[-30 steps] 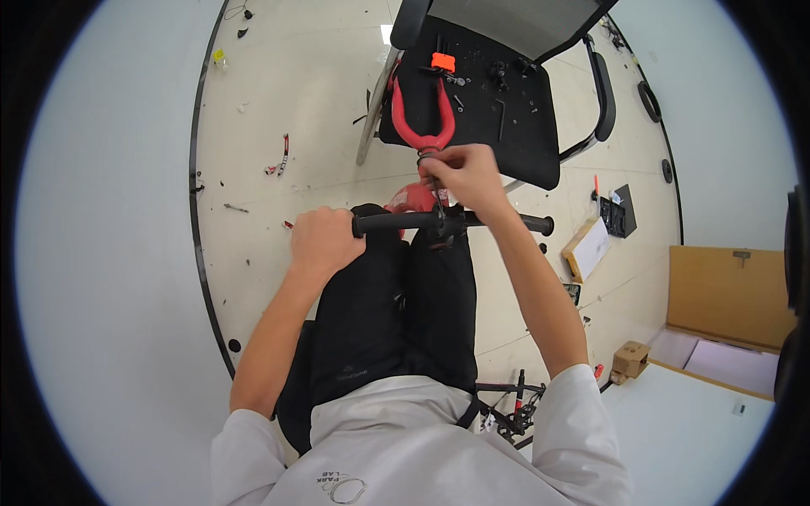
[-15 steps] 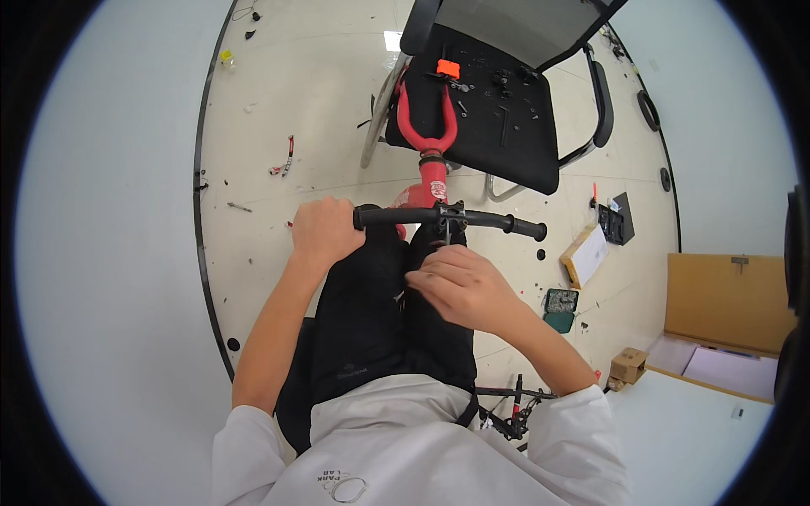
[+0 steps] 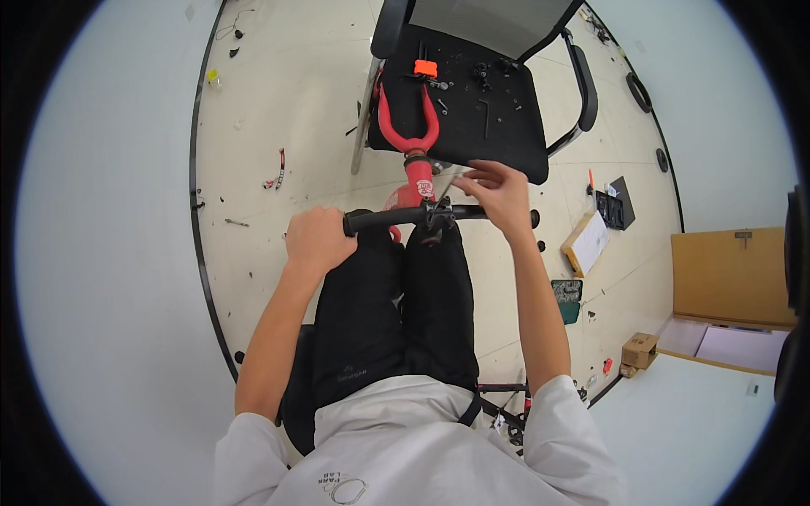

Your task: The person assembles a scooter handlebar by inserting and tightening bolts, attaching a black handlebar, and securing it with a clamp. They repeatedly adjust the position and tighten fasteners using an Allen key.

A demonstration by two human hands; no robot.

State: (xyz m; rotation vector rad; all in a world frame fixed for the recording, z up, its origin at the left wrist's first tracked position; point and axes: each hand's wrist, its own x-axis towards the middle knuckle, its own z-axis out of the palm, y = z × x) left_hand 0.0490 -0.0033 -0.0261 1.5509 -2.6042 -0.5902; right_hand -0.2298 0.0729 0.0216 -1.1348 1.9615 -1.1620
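My left hand [image 3: 321, 240] is wrapped round the left end of a black handlebar [image 3: 384, 219]. Past the bar's right half, my right hand [image 3: 499, 192] pinches a thin metal hex key [image 3: 447, 189]. The key slants down to the black stem clamp [image 3: 438, 216] at the middle of the bar; whether its tip sits in a bolt is too small to tell. Beyond the clamp runs a red head tube [image 3: 418, 174], and a red fork [image 3: 408, 139] points away from me with its tips over a chair seat. My legs [image 3: 363, 295] are under the bar.
The black armchair [image 3: 523, 156] holds bolts, an orange piece [image 3: 425, 68] and another hex key [image 3: 486, 120]. Right on the floor lie an open black tool case [image 3: 610, 211], a flat box [image 3: 585, 244] and a green case [image 3: 567, 301]. A cardboard box [image 3: 639, 350] stands by a cabinet.
My right hand has swung from the near side of the handlebar to its far right side, and the hex key has turned with it. My left hand keeps its hold on the bar.
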